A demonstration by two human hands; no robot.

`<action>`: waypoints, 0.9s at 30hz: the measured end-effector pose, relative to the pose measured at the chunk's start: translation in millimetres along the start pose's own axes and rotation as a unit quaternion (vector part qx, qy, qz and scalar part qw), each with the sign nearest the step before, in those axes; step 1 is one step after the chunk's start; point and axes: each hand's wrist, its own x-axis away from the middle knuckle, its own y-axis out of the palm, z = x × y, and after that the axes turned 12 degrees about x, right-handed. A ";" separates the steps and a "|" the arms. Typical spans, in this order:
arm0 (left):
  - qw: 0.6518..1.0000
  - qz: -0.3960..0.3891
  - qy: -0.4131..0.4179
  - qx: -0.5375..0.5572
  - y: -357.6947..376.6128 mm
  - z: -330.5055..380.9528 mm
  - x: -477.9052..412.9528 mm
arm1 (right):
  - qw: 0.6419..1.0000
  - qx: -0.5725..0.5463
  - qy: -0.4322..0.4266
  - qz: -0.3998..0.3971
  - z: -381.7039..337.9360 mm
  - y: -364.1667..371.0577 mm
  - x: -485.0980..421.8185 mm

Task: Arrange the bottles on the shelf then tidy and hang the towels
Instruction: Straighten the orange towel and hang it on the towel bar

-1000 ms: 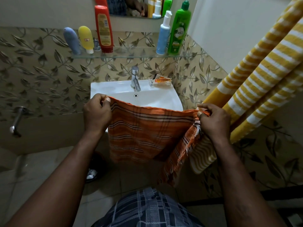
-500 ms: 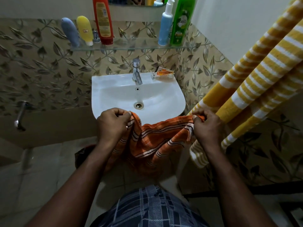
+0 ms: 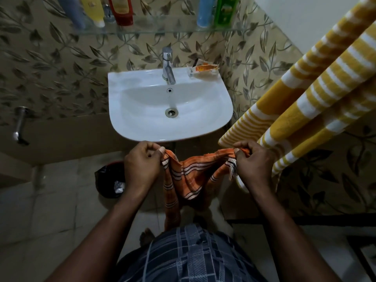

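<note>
**A:** How did the orange towel look likely to handle?

**B:** Light, thin and limp, judging by its sag. It was best taken along the top hem, at the corners.

**A:** And the hands?

**B:** Just in front of the sink, the left hand and right hand each pinched a top corner, knuckles up. The towel drooped between them.

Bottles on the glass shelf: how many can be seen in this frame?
5, all cut off by the top edge: grey-blue bottle, yellow bottle and red bottle at the left; blue bottle and green bottle at the right. More could stand out of frame.
</note>
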 end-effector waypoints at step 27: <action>0.995 -0.097 -0.012 0.013 64.9 12.2 38.7 | 0.992 -0.100 0.007 -0.079 -30.5 25.8 53.0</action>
